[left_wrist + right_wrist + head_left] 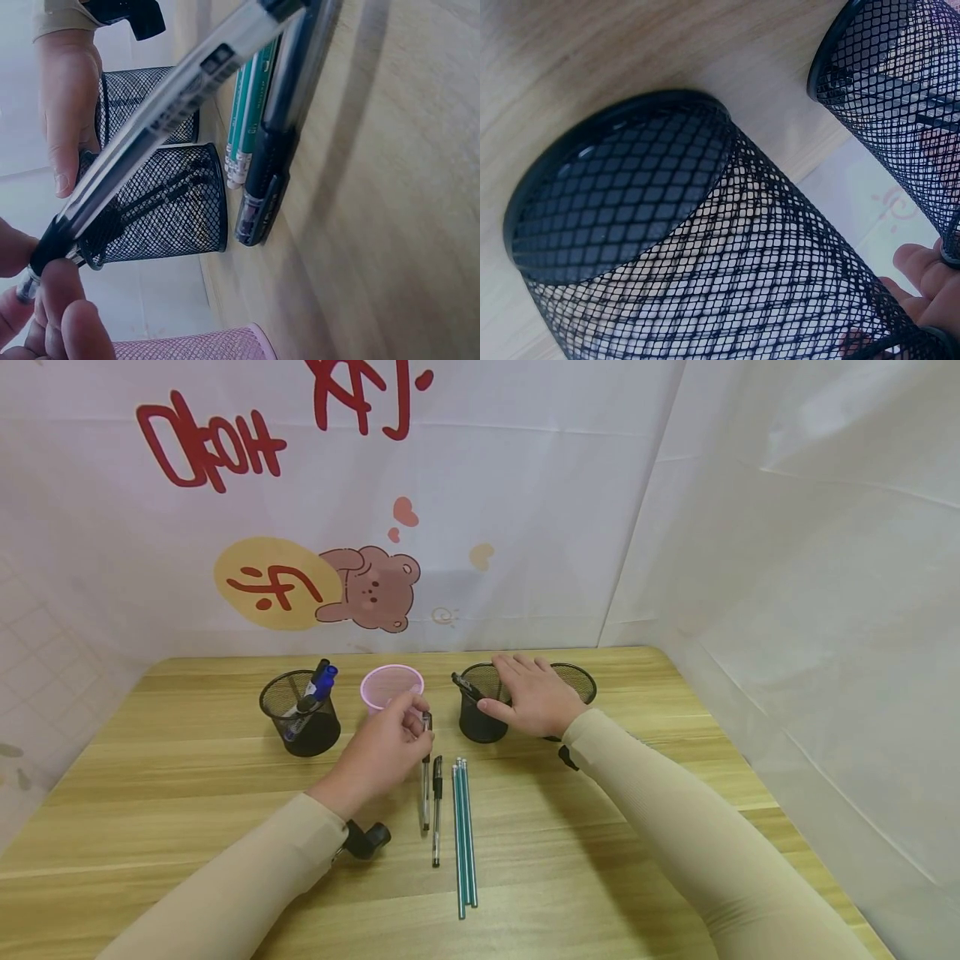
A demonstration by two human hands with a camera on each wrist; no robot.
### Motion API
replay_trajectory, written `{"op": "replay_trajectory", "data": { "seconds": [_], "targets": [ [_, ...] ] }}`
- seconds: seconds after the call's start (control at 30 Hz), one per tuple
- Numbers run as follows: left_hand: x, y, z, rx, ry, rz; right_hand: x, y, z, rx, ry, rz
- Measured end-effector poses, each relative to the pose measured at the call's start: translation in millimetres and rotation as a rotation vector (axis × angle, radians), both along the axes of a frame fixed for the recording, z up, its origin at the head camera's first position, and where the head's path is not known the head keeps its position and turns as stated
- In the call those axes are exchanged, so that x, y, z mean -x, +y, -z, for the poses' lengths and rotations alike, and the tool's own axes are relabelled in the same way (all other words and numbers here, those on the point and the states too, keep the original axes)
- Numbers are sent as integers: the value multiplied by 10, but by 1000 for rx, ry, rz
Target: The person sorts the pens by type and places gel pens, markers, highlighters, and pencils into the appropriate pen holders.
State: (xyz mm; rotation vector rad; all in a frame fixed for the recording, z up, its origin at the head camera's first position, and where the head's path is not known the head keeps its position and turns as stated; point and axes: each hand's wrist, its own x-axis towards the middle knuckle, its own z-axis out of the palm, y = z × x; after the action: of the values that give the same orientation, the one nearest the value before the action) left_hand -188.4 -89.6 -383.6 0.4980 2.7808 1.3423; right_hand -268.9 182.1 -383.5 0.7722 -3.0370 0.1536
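My left hand pinches a clear-barrelled gel pen near its black-capped end, just in front of the pink mesh pen cup. Another black-capped gel pen lies on the table beside it. Several green pencils lie together just right of that pen. My right hand lies over the tops of two black mesh cups, with its fingers extended. Of these, the middle cup holds black pens, one poking above the rim. The other, the right cup, is partly covered by the hand.
At the left stands another black mesh cup with blue and black markers leaning in it. A white printed curtain hangs behind the wooden table, and a white sheet borders its right side.
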Motion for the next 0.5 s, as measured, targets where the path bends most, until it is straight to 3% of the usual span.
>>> {"op": "replay_trajectory", "data": {
  "seconds": [0.3, 0.5],
  "targets": [
    [-9, 19, -27, -61, -3, -26, -7, -1, -15, 3, -6, -3],
    [-2, 28, -42, -87, 34, -67, -6, -4, -14, 3, -9, -3]
  ]
}}
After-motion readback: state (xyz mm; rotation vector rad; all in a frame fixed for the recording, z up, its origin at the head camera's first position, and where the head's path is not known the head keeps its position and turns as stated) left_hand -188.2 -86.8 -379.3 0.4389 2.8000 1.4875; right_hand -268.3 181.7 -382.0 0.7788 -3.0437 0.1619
